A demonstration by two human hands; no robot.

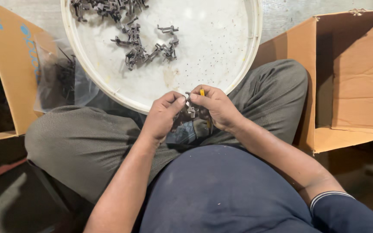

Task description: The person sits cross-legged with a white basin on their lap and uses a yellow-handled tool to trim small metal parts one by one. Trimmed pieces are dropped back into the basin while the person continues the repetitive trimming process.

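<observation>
Dark metal, a small clip (191,109) sits pinched between both hands over the seated person's lap. The left hand (162,115) closes finger and thumb on it; the right hand (216,108) grips it too, along with a yellow-handled tool (202,92). More clips (137,43) lie in the white round tray (221,64), between two cardboard boxes (355,82).

1. The left hand (162,115) is curled, its fingers (175,102) pinched tight.
2. The right hand (216,108) is curled too, fingertips touching the left fingers.
3. Both arms bend in from the sides above the lap.
</observation>
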